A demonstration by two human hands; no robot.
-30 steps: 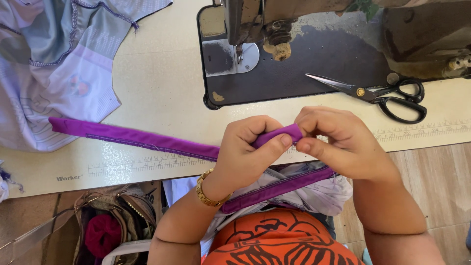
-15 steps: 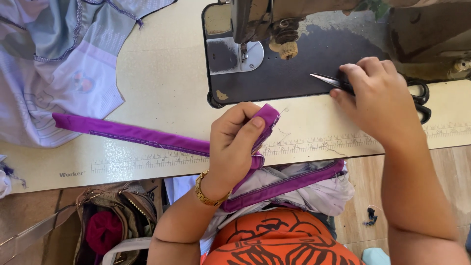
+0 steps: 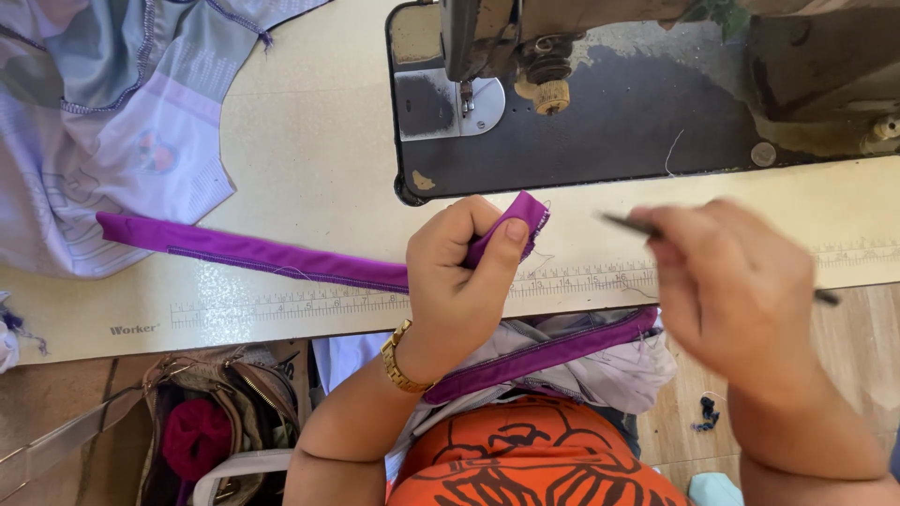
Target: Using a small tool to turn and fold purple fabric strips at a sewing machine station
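Two hands work at the front edge of the counter (image 3: 281,141). The left hand (image 3: 459,272) is closed in a fist on the purple fabric strip (image 3: 253,251), pinching its end up between thumb and fingers so the tip pokes out toward the sewing machine (image 3: 581,94). The strip's long axis runs leftward from that grip, flat along the counter to the pale garment (image 3: 112,122) at the far left. The right hand (image 3: 736,290), blurred, is closed around scissors (image 3: 628,223) whose dark point aims left at the strip's raised end, close but apart. A printed ruler scale (image 3: 309,305) lines the counter edge; a bag (image 3: 216,412) sits below.
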